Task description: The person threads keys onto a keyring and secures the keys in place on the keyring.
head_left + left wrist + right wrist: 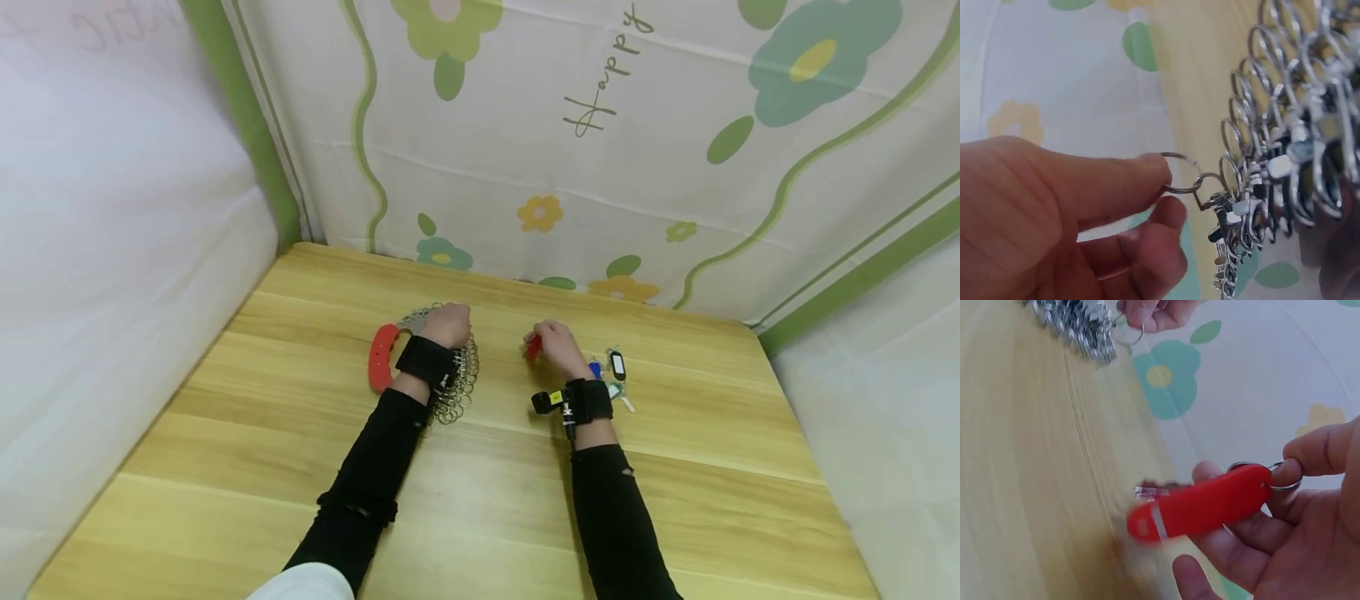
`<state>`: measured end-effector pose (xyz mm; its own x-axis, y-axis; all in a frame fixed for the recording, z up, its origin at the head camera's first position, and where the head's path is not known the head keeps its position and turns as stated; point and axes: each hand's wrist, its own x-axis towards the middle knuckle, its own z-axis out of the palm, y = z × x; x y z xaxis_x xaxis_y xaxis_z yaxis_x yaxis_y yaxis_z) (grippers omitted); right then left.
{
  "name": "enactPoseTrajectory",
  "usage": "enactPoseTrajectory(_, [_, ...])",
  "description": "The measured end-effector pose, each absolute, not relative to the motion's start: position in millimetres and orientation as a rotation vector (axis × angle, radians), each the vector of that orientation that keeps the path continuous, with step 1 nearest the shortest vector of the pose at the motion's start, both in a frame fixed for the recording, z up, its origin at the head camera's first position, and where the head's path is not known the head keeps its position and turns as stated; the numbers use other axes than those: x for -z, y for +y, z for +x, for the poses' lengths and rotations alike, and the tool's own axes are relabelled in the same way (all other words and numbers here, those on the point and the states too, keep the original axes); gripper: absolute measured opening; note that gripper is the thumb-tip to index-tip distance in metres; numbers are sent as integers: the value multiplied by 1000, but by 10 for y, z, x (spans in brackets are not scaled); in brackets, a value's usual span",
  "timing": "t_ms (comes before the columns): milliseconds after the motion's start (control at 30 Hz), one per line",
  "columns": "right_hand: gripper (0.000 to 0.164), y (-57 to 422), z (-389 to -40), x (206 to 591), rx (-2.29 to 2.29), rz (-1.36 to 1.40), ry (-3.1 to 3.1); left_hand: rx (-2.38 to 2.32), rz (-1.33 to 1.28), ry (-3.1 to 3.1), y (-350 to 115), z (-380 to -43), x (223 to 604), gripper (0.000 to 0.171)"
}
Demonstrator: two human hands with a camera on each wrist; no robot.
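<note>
My left hand [447, 323] is above a large key holder with a red handle [381, 357] and many clips and rings around its hoop. In the left wrist view, thumb and finger pinch one split ring [1198, 182], which hooks onto a clip at the end of the row of rings [1272, 112]. My right hand [561, 346] is apart from the holder, to its right. Its thumb and finger pinch the small ring of a red key tag [1210, 503]. A metal key [1154, 490] shows behind the tag, partly hidden.
By the right wrist lie a black key tag [617, 364], a blue key tag [596, 368], a green key tag [614, 390] and a silver key [627, 404] on the wooden table [480, 508]. A flowered white curtain [480, 150] stands behind.
</note>
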<state>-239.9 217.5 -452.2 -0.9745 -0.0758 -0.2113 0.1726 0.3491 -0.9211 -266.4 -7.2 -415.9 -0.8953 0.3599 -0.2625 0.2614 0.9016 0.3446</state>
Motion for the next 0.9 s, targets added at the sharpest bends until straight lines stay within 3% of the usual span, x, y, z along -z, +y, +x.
enactPoseTrajectory(200, [33,2080,-2451,4592,1800,173,2304,-573,393,2746,-86,-2670,4227,20])
enactPoseTrajectory(400, [42,1914,-2530,4685,1896,194,2194,-560,536,2769,-122,-2700,4312,22])
enactPoseTrajectory(900, [21,1695,-2656,4722,1587,-34,2589,-723,669,2703,-62,-2786,4427,15])
